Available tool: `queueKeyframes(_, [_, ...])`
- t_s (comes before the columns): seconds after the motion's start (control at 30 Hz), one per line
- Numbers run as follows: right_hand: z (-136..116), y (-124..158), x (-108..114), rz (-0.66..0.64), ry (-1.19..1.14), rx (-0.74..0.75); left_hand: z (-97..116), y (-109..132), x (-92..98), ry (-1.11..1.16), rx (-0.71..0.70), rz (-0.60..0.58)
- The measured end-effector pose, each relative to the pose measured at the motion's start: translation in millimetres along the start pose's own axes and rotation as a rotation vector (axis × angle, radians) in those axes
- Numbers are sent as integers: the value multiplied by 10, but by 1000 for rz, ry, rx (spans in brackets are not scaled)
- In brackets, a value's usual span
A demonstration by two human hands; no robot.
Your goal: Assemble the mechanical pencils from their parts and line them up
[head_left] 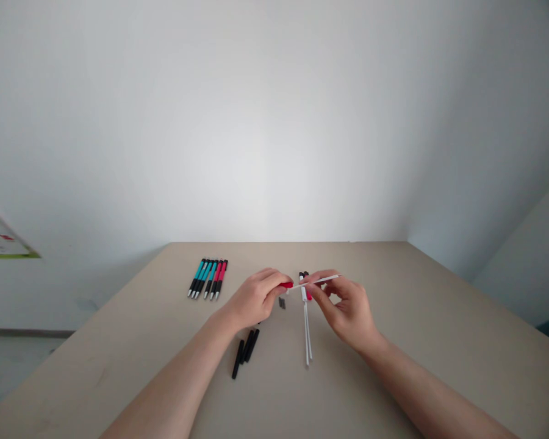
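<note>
My left hand [256, 297] is closed around a red pen barrel [286, 285], most of it hidden by the fingers. Between the thumb and fingertips of my right hand [348, 308] is a thin white pen refill [327, 279], tilted slightly up to the right. Its left end is at the red barrel; whether it is inside, I cannot tell. Below the hands, white refills [307, 335] lie lengthwise on the table. Small dark pieces [282, 302], perhaps springs, lie between the hands. Partly behind my right fingers are a white pen part [304, 294] and a red pen part [308, 296].
Several pens [208, 278] with teal or red barrels and black grips lie in a row at the back left of the beige table [132, 341]. Several black tubes [246, 350] lie by my left forearm. A white wall [274, 122] rises behind the table.
</note>
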State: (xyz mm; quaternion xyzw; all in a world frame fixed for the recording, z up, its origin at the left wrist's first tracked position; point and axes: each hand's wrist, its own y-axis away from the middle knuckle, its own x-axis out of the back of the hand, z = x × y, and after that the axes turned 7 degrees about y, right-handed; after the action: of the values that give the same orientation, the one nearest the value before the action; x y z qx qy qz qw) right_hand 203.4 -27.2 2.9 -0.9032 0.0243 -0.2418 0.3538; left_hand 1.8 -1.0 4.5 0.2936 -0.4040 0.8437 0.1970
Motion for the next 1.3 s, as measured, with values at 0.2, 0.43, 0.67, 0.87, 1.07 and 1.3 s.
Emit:
queueKeyframes(0.2, [39,2,-2,55,-31,-23,20,-2,1,-13,-5,-15])
queueKeyframes(0.43, [49,-12,-77,-93,-31,-45,50,-11,-5,-11,25,-44])
queueKeyframes(0.67, [88,12,-143,-131,-73,-101,61,-11,-12,-84,82,-68])
queueKeyframes(0.87, [150,-32,-56,59,-24,-51,-90,12,-40,-209,273,17])
queueKeyframes(1.07, [158,-119,-77,-95,206,10,-237,11,-101,-297,303,-54])
queueKeyframes(1.3, [193,-126,-172,-139,223,-3,-246,-40,-178,-408,251,-191])
